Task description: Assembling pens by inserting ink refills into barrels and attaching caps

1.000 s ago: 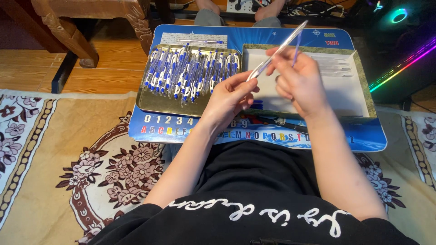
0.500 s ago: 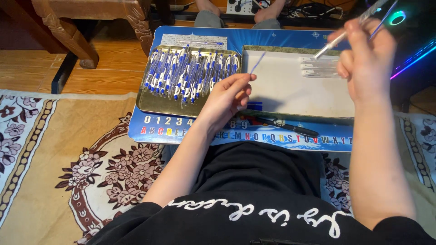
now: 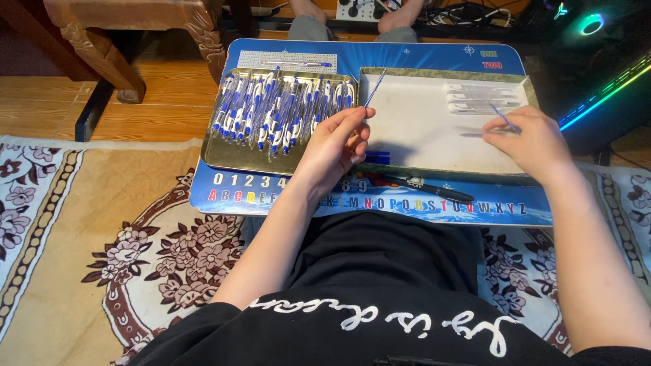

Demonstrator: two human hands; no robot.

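My left hand [image 3: 336, 146] pinches a thin blue pen refill [image 3: 374, 87] that points up over the gap between two gold trays. The left tray [image 3: 215, 154] is packed with several blue-and-white pens [image 3: 278, 112]. My right hand [image 3: 536, 139] rests over the right tray [image 3: 434, 76], which has a white floor. A second thin blue rod [image 3: 502, 116] sticks out from its fingers. Several clear pen barrels [image 3: 481, 98] lie in a row just beyond that hand, and one more blurred barrel [image 3: 475, 133] lies at its fingertips.
Both trays sit on a blue lap table [image 3: 271, 196] printed with numbers and letters. A black marker [image 3: 424, 186] lies along its near edge. A carved wooden furniture leg [image 3: 102, 47] stands far left, another person's feet [image 3: 400, 13] are at the top, and a lit computer case [image 3: 597, 81] is at the right.
My right hand held a clear barrel near the left hand, swung up to the right, then came down over the right tray. My left hand kept its refill and barely moved.
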